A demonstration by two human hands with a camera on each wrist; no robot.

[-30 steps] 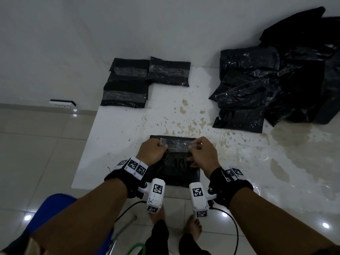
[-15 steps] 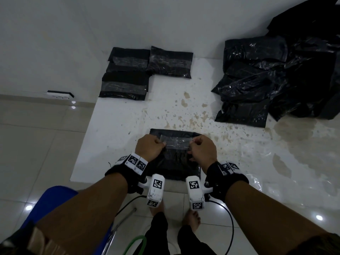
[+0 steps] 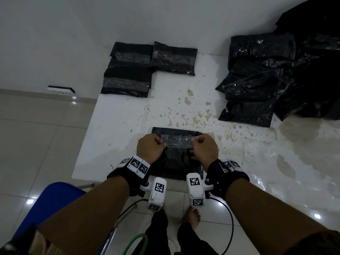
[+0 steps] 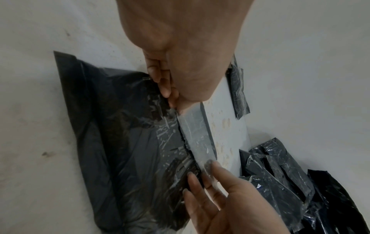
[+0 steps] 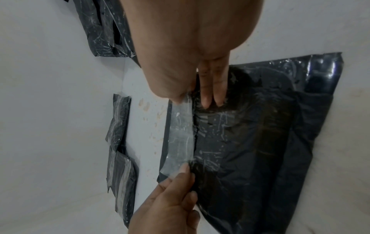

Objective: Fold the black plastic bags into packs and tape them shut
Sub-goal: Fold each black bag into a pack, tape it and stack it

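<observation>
Clear tape strip (image 3: 178,142) stretched taut between both hands over far half of folded black bag (image 3: 175,162), lying flat at near edge of white table (image 3: 117,129). Left hand (image 3: 150,149) pinching left tape end, right hand (image 3: 204,150) pinching right end, remaining right fingers (image 5: 212,88) extended down onto the plastic. Three taped packs (image 3: 147,67) at far left, loose bag pile (image 3: 272,78) far right.
</observation>
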